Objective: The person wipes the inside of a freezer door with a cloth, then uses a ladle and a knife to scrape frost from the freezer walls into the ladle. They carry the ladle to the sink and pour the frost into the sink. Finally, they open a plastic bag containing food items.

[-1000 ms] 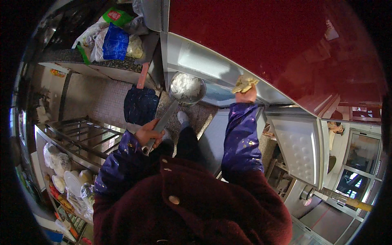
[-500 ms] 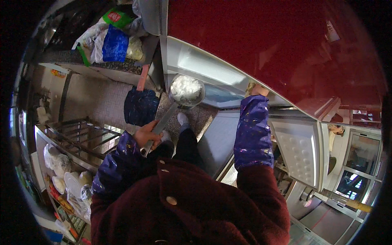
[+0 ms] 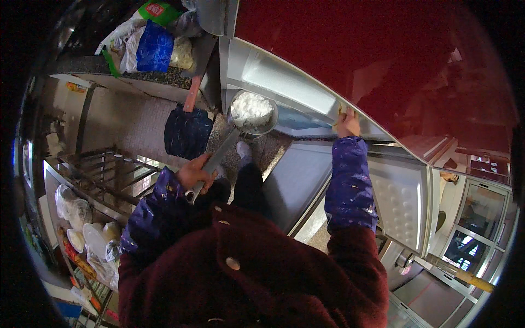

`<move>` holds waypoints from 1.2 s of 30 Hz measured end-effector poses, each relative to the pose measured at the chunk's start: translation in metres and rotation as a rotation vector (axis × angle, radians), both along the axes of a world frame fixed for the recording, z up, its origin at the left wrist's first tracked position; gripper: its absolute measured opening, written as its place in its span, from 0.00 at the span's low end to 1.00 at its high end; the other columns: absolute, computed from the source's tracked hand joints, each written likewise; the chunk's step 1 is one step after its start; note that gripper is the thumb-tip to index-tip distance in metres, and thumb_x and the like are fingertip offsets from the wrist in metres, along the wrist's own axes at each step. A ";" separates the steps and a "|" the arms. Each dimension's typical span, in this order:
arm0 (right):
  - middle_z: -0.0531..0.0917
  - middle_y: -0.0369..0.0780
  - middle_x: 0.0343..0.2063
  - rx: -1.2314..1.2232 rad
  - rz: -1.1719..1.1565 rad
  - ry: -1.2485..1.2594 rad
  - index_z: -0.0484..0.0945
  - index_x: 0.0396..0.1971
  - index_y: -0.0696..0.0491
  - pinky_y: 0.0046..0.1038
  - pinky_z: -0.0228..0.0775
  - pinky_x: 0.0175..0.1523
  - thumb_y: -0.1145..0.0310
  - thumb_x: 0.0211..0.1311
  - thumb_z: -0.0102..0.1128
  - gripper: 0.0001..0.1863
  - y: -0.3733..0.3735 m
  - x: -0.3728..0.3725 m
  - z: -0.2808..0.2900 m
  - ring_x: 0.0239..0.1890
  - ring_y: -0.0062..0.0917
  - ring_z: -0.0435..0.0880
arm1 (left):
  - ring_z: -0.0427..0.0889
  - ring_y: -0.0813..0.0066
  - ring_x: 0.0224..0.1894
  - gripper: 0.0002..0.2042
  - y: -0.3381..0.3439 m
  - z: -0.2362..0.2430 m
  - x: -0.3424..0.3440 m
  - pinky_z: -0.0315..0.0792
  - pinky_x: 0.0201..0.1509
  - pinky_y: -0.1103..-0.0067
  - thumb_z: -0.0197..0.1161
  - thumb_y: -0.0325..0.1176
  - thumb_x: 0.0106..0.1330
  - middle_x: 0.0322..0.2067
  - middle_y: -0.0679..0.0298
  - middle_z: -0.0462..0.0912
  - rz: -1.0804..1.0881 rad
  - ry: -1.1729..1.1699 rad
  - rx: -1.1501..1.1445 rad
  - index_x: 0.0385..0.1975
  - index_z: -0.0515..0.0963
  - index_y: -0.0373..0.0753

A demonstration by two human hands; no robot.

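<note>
Item: metal scoop, long flat handle, bowl heaped with a white, crumbly or icy substance. The handle's lower end is clasped in the left hand, fingers wrapped fully round it; the bowl is carried beyond the grip and kept level, apparently so that the load is not spilled.

Item: dark red freezer lid, raised. Its pale lower edge is gripped by the right hand, fingers curled shut over the rim, the arm stretched up; the lid appears to be held open by this grip. The pale freezer interior is exposed just beyond the scoop's bowl.

Item: packages on a dark counter, well beyond the left grip: a blue bag, a green packet with a red label, pale plastic bags alongside.

Item: dark blue cloth, hung just beyond the left grip.

Item: metal rack, left of that grip, with wrapped white dishes below.
</note>
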State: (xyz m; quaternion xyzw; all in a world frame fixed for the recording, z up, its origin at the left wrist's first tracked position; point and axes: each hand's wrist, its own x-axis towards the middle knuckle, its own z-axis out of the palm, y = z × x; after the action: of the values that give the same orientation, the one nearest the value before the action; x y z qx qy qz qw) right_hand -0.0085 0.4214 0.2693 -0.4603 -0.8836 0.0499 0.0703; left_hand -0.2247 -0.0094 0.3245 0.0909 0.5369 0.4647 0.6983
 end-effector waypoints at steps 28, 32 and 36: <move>0.66 0.41 0.51 0.260 0.521 -0.172 0.52 0.59 0.51 0.43 0.49 0.57 0.58 0.29 0.73 0.53 -0.042 -0.061 -0.012 0.52 0.36 0.64 | 0.72 0.72 0.18 0.38 -0.015 -0.027 0.014 0.68 0.19 0.78 0.55 0.21 0.48 0.29 0.60 0.69 0.113 -0.076 0.102 0.61 0.46 0.35; 0.66 0.40 0.50 0.329 0.528 -0.064 0.53 0.58 0.50 0.42 0.50 0.55 0.56 0.29 0.73 0.52 -0.064 -0.088 -0.012 0.52 0.34 0.64 | 0.72 0.73 0.18 0.38 -0.013 -0.013 0.016 0.68 0.19 0.78 0.55 0.21 0.48 0.29 0.60 0.69 0.180 -0.132 0.068 0.61 0.45 0.36; 0.67 0.39 0.48 0.344 0.526 0.013 0.55 0.57 0.49 0.42 0.51 0.54 0.54 0.28 0.72 0.51 -0.079 -0.112 -0.016 0.49 0.33 0.65 | 0.72 0.72 0.17 0.38 -0.019 -0.023 0.017 0.68 0.19 0.78 0.54 0.20 0.49 0.30 0.60 0.69 0.174 -0.070 0.054 0.61 0.43 0.35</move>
State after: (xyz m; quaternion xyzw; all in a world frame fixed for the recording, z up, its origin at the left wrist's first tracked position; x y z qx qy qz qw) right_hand -0.1200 0.3427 0.2530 -0.1969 -0.9673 -0.0810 0.1377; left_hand -0.2076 -0.0281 0.3013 0.0466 0.5051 0.5408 0.6710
